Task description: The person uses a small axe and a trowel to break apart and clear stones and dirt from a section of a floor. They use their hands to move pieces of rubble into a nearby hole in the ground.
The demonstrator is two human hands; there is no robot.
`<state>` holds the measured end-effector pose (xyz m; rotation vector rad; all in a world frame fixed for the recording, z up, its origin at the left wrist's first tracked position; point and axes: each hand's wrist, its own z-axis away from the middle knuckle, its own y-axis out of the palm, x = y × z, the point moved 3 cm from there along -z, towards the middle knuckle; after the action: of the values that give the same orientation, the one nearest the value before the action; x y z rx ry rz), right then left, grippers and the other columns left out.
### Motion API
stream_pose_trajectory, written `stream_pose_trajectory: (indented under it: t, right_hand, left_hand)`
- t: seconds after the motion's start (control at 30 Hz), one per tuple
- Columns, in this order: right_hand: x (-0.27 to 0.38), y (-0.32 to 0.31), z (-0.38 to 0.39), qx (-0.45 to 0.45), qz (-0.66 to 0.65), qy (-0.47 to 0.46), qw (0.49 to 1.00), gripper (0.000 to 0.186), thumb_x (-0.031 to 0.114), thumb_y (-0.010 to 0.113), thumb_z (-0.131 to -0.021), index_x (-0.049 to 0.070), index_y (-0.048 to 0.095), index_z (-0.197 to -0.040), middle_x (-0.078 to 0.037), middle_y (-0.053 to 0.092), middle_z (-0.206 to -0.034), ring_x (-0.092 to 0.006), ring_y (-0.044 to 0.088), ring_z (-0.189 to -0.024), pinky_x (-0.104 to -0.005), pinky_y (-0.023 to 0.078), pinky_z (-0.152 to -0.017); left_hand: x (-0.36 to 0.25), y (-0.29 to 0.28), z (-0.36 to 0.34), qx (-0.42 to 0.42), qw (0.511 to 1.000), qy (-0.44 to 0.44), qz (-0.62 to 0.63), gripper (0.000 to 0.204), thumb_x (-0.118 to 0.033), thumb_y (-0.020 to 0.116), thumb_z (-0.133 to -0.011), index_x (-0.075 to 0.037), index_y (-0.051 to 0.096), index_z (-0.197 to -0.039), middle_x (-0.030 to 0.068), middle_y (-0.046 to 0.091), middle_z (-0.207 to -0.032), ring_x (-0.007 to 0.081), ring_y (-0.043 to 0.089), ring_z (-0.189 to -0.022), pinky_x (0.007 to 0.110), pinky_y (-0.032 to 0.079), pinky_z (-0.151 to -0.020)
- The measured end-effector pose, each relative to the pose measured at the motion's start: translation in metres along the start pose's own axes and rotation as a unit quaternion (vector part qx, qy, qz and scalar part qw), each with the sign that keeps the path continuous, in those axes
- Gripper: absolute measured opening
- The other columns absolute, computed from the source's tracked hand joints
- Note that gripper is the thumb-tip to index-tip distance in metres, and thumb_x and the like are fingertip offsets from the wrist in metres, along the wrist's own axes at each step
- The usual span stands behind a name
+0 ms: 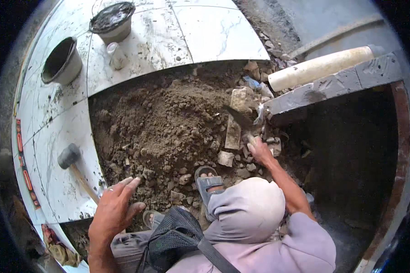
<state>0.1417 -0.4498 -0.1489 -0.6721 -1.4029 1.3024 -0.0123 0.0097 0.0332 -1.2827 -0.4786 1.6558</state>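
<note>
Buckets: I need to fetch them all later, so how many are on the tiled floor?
2. One empty dark bucket stands near the left edge of the white tiles; a second bucket, filled with dark mix, stands farther back at the top. Others may lie outside the view.

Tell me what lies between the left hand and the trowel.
Head view: loose soil and rubble lie between the left hand and the trowel, plus a sandalled foot.
</note>
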Motion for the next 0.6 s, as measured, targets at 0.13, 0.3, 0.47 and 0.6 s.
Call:
stream_pose_trajectory:
  t: [0.13,0.3,0.47,0.6]
  right_hand:
    - [-0.008,-0.012,-0.014,-0.178,-0.16,0.057,0.969,0.035,0.026,0.057,-0.09,0.005,0.043,-0.113,-0.024,0.06,-0.077,-0.041,0.062,-0.069,-0.0477,0.048,-0.059]
    - [-0.02,0.008,-0.039,0.025,0.004,0.127,0.992,0.039,0.037,0.047,-0.093,0.008,0.043,-0.118,-0.023,0.062,-0.082,-0.0504,0.059,-0.079,-0.0543,0.047,-0.071]
    - [-0.039,0.012,-0.046,-0.121,-0.134,0.161,0.97,0.041,0.038,0.049,-0.091,0.008,0.042,-0.118,-0.028,0.06,-0.091,-0.0502,0.058,-0.084,-0.0537,0.046,-0.072]
    - [-0.056,0.017,-0.052,-0.135,-0.103,0.122,0.978,0.045,0.039,0.049,-0.091,0.003,0.042,-0.116,-0.027,0.059,-0.1,-0.0495,0.056,-0.093,-0.0548,0.043,-0.079]
  left_hand:
    - [0.0,0.001,0.002,0.025,0.999,-0.02,0.012,0.058,-0.022,0.066,-0.082,-0.01,0.042,-0.133,0.0162,0.048,-0.132,0.0369,0.047,-0.117,0.042,0.038,-0.1]
    - [0.0,0.002,0.002,0.022,1.0,-0.005,0.009,0.059,-0.023,0.066,-0.082,-0.011,0.041,-0.134,0.0151,0.048,-0.132,0.0355,0.047,-0.117,0.043,0.038,-0.099]
    - [0.002,0.001,0.007,0.021,1.0,-0.008,0.007,0.061,-0.022,0.068,-0.081,-0.011,0.041,-0.134,0.0147,0.048,-0.132,0.0349,0.048,-0.117,0.043,0.039,-0.099]
    - [0.007,0.003,-0.001,0.028,0.999,-0.005,0.023,0.06,-0.024,0.067,-0.081,-0.012,0.042,-0.134,0.0154,0.049,-0.13,0.0355,0.048,-0.117,0.043,0.039,-0.099]
